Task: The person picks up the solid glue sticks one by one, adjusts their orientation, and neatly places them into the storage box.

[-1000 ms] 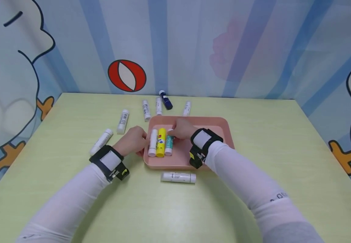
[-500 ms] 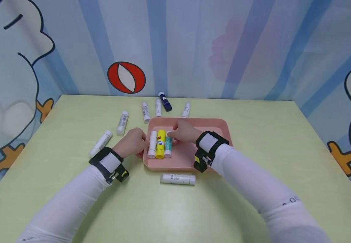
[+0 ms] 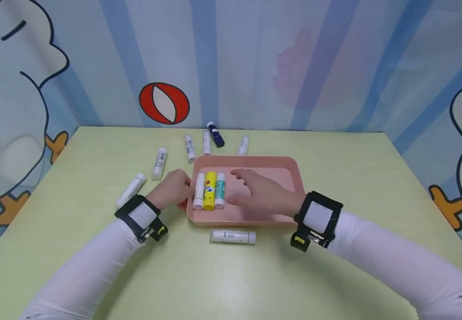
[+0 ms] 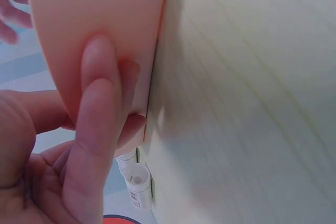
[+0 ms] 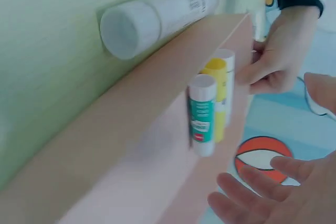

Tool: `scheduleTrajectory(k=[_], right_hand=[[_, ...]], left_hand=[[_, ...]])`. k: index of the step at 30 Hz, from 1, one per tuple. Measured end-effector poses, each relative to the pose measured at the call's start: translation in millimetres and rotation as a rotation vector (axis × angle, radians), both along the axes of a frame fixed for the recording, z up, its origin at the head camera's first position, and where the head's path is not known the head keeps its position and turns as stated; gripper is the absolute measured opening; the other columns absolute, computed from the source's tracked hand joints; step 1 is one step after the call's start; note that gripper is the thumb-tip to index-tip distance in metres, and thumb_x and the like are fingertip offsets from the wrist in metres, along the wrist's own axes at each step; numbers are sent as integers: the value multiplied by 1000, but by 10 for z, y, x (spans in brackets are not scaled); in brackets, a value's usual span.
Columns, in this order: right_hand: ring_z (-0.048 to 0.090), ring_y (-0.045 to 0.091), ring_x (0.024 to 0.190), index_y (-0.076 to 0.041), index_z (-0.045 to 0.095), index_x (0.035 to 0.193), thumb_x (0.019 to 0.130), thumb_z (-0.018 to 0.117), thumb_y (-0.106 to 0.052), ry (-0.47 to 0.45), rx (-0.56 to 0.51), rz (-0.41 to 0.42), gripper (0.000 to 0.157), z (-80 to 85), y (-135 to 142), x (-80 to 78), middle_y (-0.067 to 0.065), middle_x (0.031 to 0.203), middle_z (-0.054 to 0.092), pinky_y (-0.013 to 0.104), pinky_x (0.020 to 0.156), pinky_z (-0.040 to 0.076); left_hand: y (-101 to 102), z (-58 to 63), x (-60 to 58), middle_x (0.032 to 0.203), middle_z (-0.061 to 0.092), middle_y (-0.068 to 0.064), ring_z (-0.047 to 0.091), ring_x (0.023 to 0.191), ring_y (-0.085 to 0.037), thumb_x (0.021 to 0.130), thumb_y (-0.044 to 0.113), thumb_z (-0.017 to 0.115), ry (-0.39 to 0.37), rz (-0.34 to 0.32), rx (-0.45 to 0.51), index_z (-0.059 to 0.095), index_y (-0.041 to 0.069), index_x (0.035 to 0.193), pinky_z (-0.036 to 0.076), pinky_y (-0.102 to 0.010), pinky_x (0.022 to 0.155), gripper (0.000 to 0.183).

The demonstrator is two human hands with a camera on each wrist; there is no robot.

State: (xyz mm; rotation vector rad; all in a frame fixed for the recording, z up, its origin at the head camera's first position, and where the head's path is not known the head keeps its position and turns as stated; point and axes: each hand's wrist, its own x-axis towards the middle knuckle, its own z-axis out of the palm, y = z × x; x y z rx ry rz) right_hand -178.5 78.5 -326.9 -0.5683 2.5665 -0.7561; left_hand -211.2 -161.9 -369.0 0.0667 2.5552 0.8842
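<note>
My left hand [image 3: 172, 190] holds the left rim of a pink tray [image 3: 251, 218]. In the left wrist view its fingers [image 4: 97, 108] lie against the tray's outer wall, with the thumb over the rim. Inside the tray, side by side at its left end, lie a white glue stick [image 3: 199, 191], a yellow one [image 3: 209, 191] and a teal-labelled glue stick [image 3: 220, 191] with white ends. My right hand [image 3: 264, 193] hovers over the middle of the tray, fingers spread and holding nothing, just right of the teal glue stick.
In front of the tray lies a white glue stick [image 3: 232, 236]. Several more white sticks, one of them [image 3: 159, 164] left of the tray, lie to its left and behind it. A dark blue stick [image 3: 215, 134] lies near the back edge, by the patterned curtain [image 3: 247, 66].
My right hand has let go of the teal glue stick, opened and drawn back to the right. My left hand has stayed at the tray's rim.
</note>
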Motion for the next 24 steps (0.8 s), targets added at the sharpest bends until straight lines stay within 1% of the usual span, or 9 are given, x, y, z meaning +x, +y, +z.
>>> scheduleTrajectory(k=[4,8,11,14,17,21,24], right_hand=[[42,24,131,-17,28,153,92,60,-47,108,17,60,75,81,126,125,6,153,33,47,103,40],[46,25,126,-16,30,151,90,63,-49,241,11,130,77,101,234,245,8,149,36,45,98,44],[48,26,125,-13,33,150,89,67,-47,376,39,202,78,45,275,348,12,147,39,42,95,47],[47,27,126,-11,35,149,86,70,-49,473,67,271,82,-40,288,464,13,146,41,40,95,47],[47,25,126,-11,35,149,85,70,-51,533,85,332,83,-137,292,561,11,146,42,38,96,47],[47,22,124,-12,36,147,86,68,-52,605,102,411,80,-250,279,652,10,144,42,36,96,46],[47,21,123,-12,38,146,87,67,-51,622,103,458,77,-317,255,703,9,142,43,35,97,45]], left_hand=[[-6,-7,1,67,66,-10,63,57,-17,96,9,53,-9,6,0,67,-6,104,51,-25,53,22],[-15,-24,-2,66,65,-9,63,56,-17,96,8,53,-5,1,2,68,-5,103,51,-25,53,21],[-19,-19,1,65,65,-9,63,55,-16,96,8,53,1,-8,-6,69,-5,101,51,-25,52,21],[-13,-6,5,65,65,-9,63,55,-17,96,8,53,1,-8,-11,69,-5,100,51,-25,52,21],[-6,1,7,67,65,-10,63,56,-17,96,8,53,-1,-3,-8,68,-5,99,51,-25,53,20],[0,3,5,69,66,-10,63,57,-18,97,9,53,2,1,-4,67,-5,99,51,-25,53,20],[0,5,3,69,66,-10,63,57,-18,97,9,53,3,1,-2,67,-5,99,51,-26,53,20]])
